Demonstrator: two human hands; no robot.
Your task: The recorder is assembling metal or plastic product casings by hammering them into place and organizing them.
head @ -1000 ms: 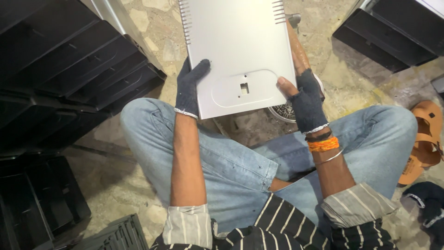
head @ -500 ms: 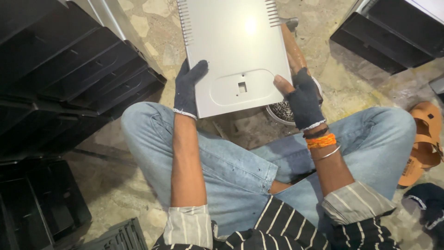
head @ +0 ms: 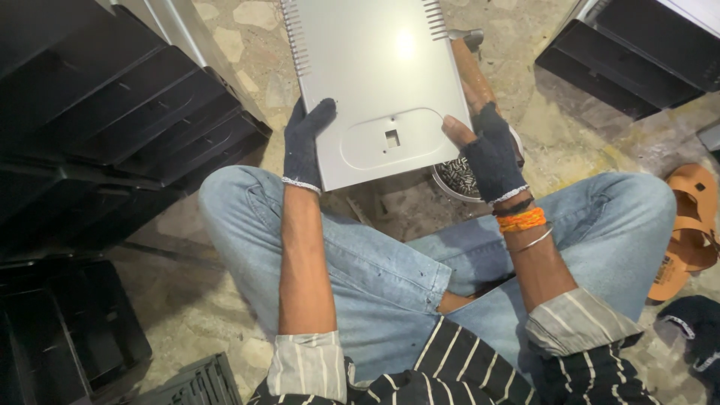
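A person sits cross-legged on a stone floor (head: pixel 225 45) and holds a grey metal panel (head: pixel 375 75) out in front of the knees, clear of the floor. The left hand (head: pixel 304 146), in a dark glove, is clamped on the panel's near left corner, fingers up along the left edge. The right hand (head: pixel 487 154), in a fingerless dark glove, grasps the near right corner, bare thumb pressed on the face beside a raised rounded outline with a small square hole (head: pixel 391 138). Rows of vent slots (head: pixel 294 37) run along both side edges at the far end.

Just under the right hand, a bowl (head: pixel 457 180) of small dark hardware stands on the floor, partly hidden by the panel. Black trays (head: pixel 127 112) are stacked at the left, more black housings (head: pixel 630 52) at the far right, and a tan sandal (head: pixel 694 217) lies by the right knee.

The panel is held only by its near corners, so its far end could sag or twist out of the grip. The near right corner could clip the bowl and spill the hardware. The bare thumb sits close to a sheet-metal edge that might cut.
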